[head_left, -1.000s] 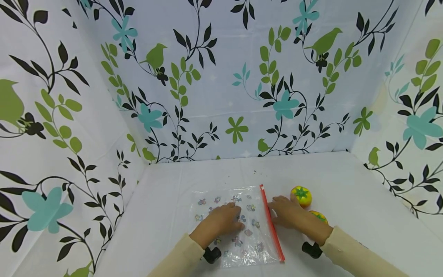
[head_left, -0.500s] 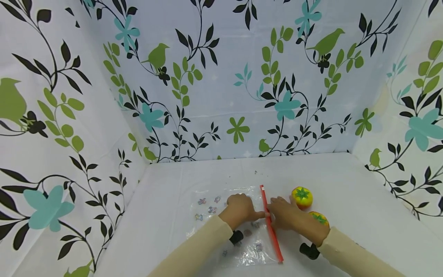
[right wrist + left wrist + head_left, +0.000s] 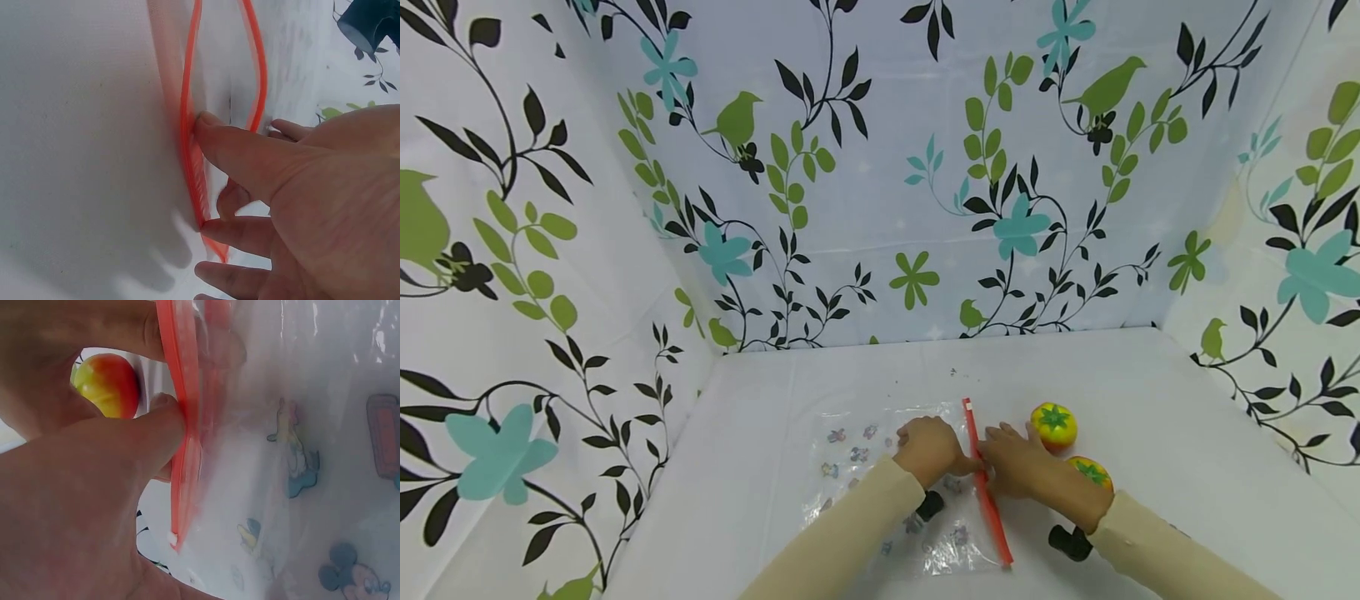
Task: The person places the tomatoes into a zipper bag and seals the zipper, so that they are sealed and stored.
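A clear zip bag [image 3: 958,533] printed with small cartoon figures lies flat on the white cloth, its red zip edge [image 3: 996,521] toward the right. My left hand [image 3: 928,450] reaches over the bag, with the thumb stretched to this edge. In the left wrist view, the thumb [image 3: 159,428] presses the red strip and a fingertip shows through the film behind it. From the right, my right hand [image 3: 1015,462] grips the same edge. The right wrist view shows two red strips standing apart, with the right thumb [image 3: 219,134] between them and fingertips at the lower strip.
Two round yellow-and-red fruits with green star-shaped tops stand right of the bag: a far fruit [image 3: 1054,427] and a near fruit [image 3: 1092,472] partly behind my right forearm. A patterned curtain [image 3: 880,167] encloses the white table [image 3: 760,467] at back and sides.
My left hand has moved right from the middle of the bag to the red edge, its thumb now at the strip. The right hand has shifted slightly left onto the edge.
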The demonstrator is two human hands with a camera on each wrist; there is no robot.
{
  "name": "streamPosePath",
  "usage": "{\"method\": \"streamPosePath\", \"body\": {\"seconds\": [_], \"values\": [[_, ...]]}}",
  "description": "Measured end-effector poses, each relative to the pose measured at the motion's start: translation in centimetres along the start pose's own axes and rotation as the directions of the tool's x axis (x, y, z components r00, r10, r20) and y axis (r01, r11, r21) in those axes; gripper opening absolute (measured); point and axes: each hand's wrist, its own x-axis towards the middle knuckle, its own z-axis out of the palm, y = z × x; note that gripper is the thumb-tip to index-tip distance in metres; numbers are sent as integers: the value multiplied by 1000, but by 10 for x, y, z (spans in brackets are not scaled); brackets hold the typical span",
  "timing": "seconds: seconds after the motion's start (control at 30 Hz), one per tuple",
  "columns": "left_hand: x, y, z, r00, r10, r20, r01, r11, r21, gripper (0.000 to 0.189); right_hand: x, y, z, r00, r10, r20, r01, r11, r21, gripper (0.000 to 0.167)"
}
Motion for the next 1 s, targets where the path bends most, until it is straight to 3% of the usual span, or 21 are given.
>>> {"method": "streamPosePath", "body": {"seconds": [0.27, 0.6, 1.0], "values": [[-1, 3, 3, 1000, -2, -20, 4, 995, 96, 92, 2, 1, 0, 1000, -8, -6, 7, 1000, -15, 64], [1, -2, 5, 999, 28, -19, -25, 994, 106, 74, 3, -2, 0, 999, 35, 23, -34, 999, -15, 74], [-5, -20, 3, 992, 121, -37, -118, 990, 82, 53, 7, -2, -2, 997, 51, 49, -48, 997, -58, 81]]}}
